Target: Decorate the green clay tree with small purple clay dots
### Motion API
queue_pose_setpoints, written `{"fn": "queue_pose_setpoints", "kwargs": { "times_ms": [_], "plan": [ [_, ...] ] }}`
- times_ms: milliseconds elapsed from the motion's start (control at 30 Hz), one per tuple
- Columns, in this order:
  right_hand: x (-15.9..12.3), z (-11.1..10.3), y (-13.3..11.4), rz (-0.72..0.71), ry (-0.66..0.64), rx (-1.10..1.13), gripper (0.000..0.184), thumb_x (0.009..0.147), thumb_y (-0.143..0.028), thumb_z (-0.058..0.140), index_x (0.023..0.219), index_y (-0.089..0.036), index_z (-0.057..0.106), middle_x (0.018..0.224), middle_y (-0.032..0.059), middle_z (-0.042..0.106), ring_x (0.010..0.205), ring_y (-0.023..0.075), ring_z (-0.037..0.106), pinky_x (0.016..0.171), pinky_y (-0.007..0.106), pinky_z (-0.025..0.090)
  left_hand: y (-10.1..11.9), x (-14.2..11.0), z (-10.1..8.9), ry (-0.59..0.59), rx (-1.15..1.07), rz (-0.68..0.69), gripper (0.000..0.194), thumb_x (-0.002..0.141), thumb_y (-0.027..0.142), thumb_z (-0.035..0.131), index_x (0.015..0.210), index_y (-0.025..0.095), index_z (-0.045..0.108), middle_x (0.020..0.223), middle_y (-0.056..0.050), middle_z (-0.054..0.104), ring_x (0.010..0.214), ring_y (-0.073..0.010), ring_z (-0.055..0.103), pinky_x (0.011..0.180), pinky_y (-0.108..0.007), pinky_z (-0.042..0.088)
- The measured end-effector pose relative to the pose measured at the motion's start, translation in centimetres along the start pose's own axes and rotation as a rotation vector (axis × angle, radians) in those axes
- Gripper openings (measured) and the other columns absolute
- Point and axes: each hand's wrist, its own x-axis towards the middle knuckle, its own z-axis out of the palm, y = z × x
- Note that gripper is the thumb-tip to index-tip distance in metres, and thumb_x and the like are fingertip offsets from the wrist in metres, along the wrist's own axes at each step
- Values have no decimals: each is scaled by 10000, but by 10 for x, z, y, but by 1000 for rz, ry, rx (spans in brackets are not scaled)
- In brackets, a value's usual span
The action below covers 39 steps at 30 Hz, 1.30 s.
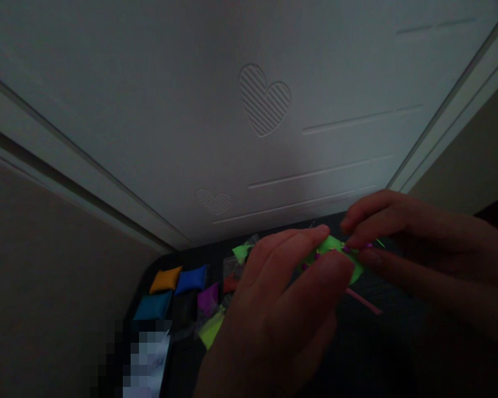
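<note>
My left hand has its thumb and fingers closed round the edge of a flat bright green piece of modelling clay. Small purple dots and thin yellowish bits sit on the green piece. From the right, my right hand reaches over it, thumb and fingers pinched round a small purple bit of clay at the green piece's edge. A pink strip lies on the dark table just below. My left hand hides part of the green piece, and dim light blurs the finer details.
On the dark table, left of my hands, lie several clay packets: an orange one, a blue one, a teal one, a purple one and a yellow-green one. A white door with engraved hearts rises behind.
</note>
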Motion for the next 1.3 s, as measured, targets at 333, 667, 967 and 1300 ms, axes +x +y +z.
{"fn": "queue_pose_setpoints", "kwargs": {
  "times_ms": [333,667,967,1300],
  "plan": [
    [1,4,-2,-7,20,-59,161,733,-181,570,876,-254,558,948,-41,549,916,95,513,763,145,430,1,1,1,58,71,-20,606,719,205,586,1226,372,299,1164,46,489,956,-143,524,734,-281,535],
    [2,8,-2,80,58,19,121,745,-164,548,831,-247,564,880,-31,570,833,111,541,705,182,444,2,3,2,1,-30,-154,507,724,320,577,1194,266,396,1126,-43,500,972,-177,513,731,-298,522],
    [2,10,-6,72,93,24,94,736,-187,566,811,-241,555,870,-36,564,824,114,546,678,189,450,-3,-2,7,61,-15,17,637,720,184,588,1248,369,281,1182,8,481,967,-158,515,699,-281,519],
    [2,8,-6,74,41,-8,127,733,-173,563,840,-240,559,896,-38,566,840,102,536,686,168,446,-2,1,4,42,17,7,674,709,191,597,1259,386,260,1176,24,487,936,-165,523,725,-312,526]
  ]
}}
